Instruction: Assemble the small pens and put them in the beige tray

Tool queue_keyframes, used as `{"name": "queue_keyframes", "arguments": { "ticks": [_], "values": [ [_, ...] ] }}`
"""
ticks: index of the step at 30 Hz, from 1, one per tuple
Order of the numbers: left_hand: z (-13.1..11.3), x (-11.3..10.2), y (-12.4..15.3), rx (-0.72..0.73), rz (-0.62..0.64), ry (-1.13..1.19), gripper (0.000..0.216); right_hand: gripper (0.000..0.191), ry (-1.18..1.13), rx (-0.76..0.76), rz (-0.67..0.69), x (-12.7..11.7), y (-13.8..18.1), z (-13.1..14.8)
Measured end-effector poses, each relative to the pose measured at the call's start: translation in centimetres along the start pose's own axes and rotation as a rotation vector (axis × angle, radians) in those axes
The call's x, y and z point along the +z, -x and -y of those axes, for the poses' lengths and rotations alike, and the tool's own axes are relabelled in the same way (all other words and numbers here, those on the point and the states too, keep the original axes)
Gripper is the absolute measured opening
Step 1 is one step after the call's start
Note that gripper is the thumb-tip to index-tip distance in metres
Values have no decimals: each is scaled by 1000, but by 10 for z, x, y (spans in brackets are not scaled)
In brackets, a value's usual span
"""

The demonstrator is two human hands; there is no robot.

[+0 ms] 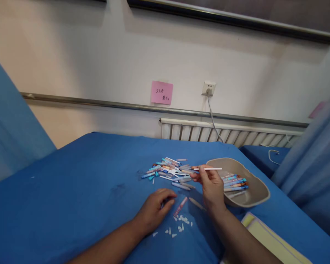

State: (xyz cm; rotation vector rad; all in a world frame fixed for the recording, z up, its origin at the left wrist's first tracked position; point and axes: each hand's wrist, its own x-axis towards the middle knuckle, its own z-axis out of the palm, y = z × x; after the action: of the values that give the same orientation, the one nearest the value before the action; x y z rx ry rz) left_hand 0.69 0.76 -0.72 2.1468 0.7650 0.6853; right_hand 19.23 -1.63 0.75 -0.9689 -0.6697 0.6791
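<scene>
My right hand [213, 189] pinches a thin white pen refill [213, 169] between thumb and fingers, holding it level beside the bin's left rim. My left hand [158, 207] rests on the blue cloth with its fingers loosely curled and a gap between thumb and forefinger; nothing shows in it. Between the hands lie a pink pen barrel [180, 206] and a pale pen barrel [196, 203]. Nearer me are scattered several small white cone-shaped pieces [183, 219]. Beyond the hands is a loose pile of pens, refills and pen parts [167, 168].
A beige plastic bin [257, 187] at the right holds several pens [233, 182]. Yellow sheets or a folder [272, 238] lie in front of it. Behind the blue-covered table [79, 190] are a radiator [198, 132] and a wall socket [209, 88]. Blue curtains [313, 165] hang at both sides.
</scene>
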Motion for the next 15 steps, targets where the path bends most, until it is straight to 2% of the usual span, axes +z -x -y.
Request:
{"name": "queue_keyframes", "arguments": {
  "ticks": [2, 4, 7, 11, 15],
  "values": [
    [-11, 11, -6, 154, 91, -99, 23, 31, 6, -20, -2, -2, -4, 1],
    [-17, 24, -12, 221, 158, -185, 27, 31, 21, -26, 3, -1, -4, -1],
    [-13, 33, -17, 174, 162, -308, 33, 31, 42, -24, 21, 1, -2, -4],
    [-3, 24, -21, 106, 130, -358, 31, 30, 50, -12, 48, 1, -3, -8],
    [-5, 25, -26, 208, 176, -353, 37, 32, 64, -13, 30, 1, -8, -13]
  ]
}}
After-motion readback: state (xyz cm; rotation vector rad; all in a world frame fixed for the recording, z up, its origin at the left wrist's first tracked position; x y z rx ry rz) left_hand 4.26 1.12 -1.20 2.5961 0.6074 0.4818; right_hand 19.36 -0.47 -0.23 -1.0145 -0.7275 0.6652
